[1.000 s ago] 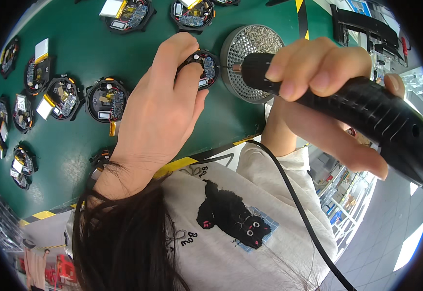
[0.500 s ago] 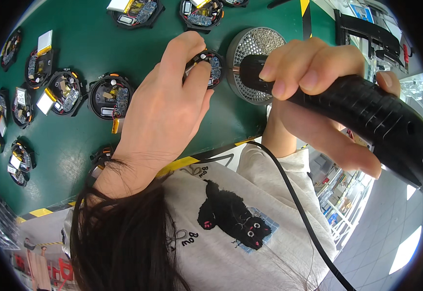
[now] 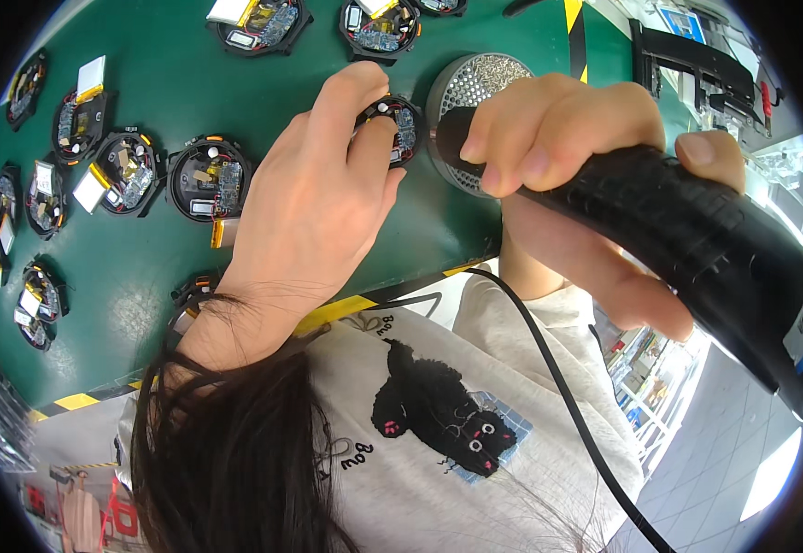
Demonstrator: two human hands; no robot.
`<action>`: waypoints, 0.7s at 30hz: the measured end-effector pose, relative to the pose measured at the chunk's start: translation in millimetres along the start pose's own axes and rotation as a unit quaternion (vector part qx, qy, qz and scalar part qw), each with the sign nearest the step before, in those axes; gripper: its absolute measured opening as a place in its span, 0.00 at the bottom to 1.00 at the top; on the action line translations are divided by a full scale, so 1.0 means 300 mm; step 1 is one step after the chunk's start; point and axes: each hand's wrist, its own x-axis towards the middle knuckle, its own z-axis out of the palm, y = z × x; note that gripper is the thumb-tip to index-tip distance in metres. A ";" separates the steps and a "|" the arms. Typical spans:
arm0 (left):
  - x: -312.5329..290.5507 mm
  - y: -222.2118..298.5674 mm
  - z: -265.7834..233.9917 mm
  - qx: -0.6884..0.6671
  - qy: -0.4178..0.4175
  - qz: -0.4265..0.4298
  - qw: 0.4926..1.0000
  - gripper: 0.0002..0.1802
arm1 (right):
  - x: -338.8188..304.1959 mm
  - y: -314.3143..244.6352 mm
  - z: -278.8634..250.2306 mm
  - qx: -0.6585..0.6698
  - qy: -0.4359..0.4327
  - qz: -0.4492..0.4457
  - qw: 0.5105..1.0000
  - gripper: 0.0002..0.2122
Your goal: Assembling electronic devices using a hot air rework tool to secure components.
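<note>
My left hand point(image 3: 314, 189) grips a round black housing point(image 3: 408, 129) with a circuit board inside, holding it at the table top. The fingers curl over its left side and hide part of it. In my right hand point(image 3: 562, 138) is a black electric screwdriver point(image 3: 659, 198), fingers wrapped around its ribbed body. Its front end points left, toward the housing, and passes over a round perforated screw dish point(image 3: 486, 78) full of small screws. The screwdriver's bit is hard to make out.
Several similar open housings with boards and silver battery packs lie on the green table point(image 3: 134, 286), one nearby housing point(image 3: 206, 180) left of my left hand. A black cable point(image 3: 549, 355) crosses my front. Yellow-black tape point(image 3: 346, 309) marks the table's near edge. A black stand point(image 3: 696, 60) is far right.
My right hand and the screwdriver have shifted slightly left, and its rear end sits lower. My left hand keeps its hold on the housing, almost unmoved.
</note>
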 end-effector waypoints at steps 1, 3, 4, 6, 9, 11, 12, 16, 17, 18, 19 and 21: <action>-0.001 -0.001 -0.001 0.001 0.002 0.002 1.000 0.20 | -0.002 -0.003 -0.004 -0.002 -0.003 0.000 1.000 0.41; -0.002 0.001 0.002 -0.003 0.003 0.003 1.000 0.20 | -0.001 0.002 -0.016 -0.007 -0.006 0.001 1.000 0.41; -0.002 0.001 0.002 -0.006 0.005 0.002 1.000 0.20 | 0.005 0.017 -0.031 0.012 -0.019 -0.028 0.999 0.42; 0.000 0.002 0.000 -0.011 0.001 0.000 1.000 0.20 | 0.008 0.030 -0.052 0.034 -0.042 -0.068 0.996 0.44; -0.004 -0.004 0.004 -0.014 -0.001 0.000 1.000 0.20 | -0.004 0.023 -0.025 0.021 -0.020 -0.052 0.998 0.43; -0.005 -0.006 0.006 -0.015 0.002 0.003 1.000 0.21 | -0.011 0.015 -0.003 0.010 0.000 -0.035 0.999 0.43; -0.004 -0.005 0.006 -0.018 0.003 0.005 1.000 0.21 | -0.011 0.012 0.002 0.003 0.011 -0.026 1.000 0.43; -0.003 0.003 -0.001 -0.015 -0.001 -0.001 1.000 0.21 | 0.004 0.020 -0.008 0.017 -0.043 -0.074 0.996 0.43; -0.002 0.000 0.001 -0.015 -0.002 0.000 1.000 0.21 | -0.003 0.006 0.000 0.009 -0.027 -0.041 0.999 0.42; -0.002 -0.003 0.004 -0.015 0.000 0.003 1.000 0.21 | -0.007 0.000 0.004 0.001 -0.011 -0.008 1.000 0.42; -0.002 -0.005 0.005 -0.014 0.002 0.006 1.000 0.21 | -0.008 0.003 0.002 0.001 -0.011 -0.009 1.000 0.42; -0.004 -0.005 0.003 -0.011 0.003 0.005 1.000 0.21 | -0.008 0.010 -0.002 0.011 -0.013 -0.011 1.000 0.42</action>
